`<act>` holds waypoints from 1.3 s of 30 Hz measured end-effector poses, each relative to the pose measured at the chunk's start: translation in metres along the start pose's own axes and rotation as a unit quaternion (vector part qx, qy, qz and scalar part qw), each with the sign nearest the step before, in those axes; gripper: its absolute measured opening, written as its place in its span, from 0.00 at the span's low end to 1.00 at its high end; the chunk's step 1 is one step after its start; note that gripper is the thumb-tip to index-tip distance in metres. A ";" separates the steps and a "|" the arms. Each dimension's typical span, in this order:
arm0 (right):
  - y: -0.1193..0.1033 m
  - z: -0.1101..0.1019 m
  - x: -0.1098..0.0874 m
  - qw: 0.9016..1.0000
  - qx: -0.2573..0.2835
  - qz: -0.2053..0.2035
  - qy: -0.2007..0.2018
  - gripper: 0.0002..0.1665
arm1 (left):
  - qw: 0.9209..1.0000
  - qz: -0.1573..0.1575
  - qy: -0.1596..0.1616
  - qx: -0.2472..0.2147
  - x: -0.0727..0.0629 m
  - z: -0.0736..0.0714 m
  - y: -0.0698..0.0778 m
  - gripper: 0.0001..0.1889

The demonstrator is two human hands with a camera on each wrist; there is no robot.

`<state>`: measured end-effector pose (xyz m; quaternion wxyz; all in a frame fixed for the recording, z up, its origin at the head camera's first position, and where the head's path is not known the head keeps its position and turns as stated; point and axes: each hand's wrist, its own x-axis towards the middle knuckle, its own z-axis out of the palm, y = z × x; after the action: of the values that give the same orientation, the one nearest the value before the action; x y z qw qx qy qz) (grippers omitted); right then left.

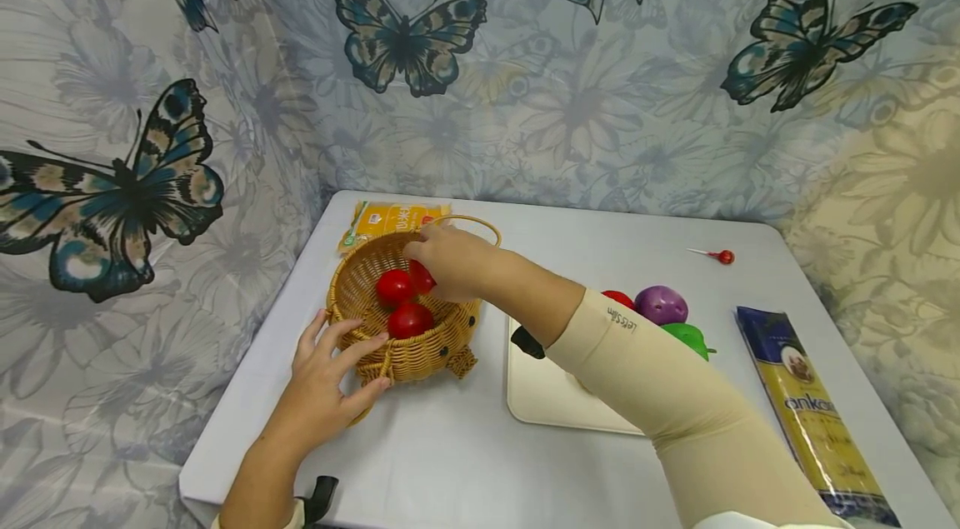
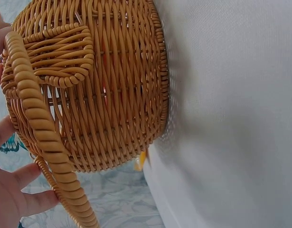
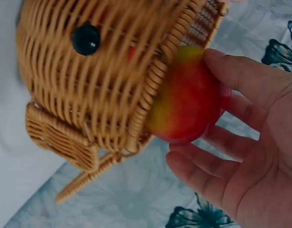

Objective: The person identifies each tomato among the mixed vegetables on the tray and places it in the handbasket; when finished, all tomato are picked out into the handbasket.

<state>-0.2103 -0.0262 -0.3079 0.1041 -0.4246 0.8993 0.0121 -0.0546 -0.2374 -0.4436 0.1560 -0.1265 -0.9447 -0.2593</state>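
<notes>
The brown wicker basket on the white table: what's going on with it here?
A person's right hand holds a round, glossy red-and-yellow fruit at the rim of the brown wicker basket, which stands on the white table. The left hand, fingers spread, touches the near side of the basket. Two glossy red round pieces lie inside. Off to the right, the cream sleeve partly hides a flat cream rectangular board.

Head view looks forward, downward; sideways wrist views, close, share the basket [image 2: 117, 99].
</notes>
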 end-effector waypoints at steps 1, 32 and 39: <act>0.000 0.003 0.002 1.000 0.000 0.000 -0.004 0.36 | 1.000 0.000 0.000 0.000 0.000 0.000 0.000 0.28; 0.037 0.010 -0.034 0.998 0.039 0.045 -0.023 0.41 | 1.000 0.005 0.000 -0.007 0.000 0.002 0.000 0.28; 0.070 0.017 -0.066 0.994 0.060 0.083 -0.026 0.41 | 1.000 0.000 -0.006 -0.004 0.000 0.003 0.001 0.27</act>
<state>-0.2201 0.0708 -0.3157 0.1519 -0.3414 0.9273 -0.0222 -0.0551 -0.2351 -0.4452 0.1497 -0.1285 -0.9445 -0.2628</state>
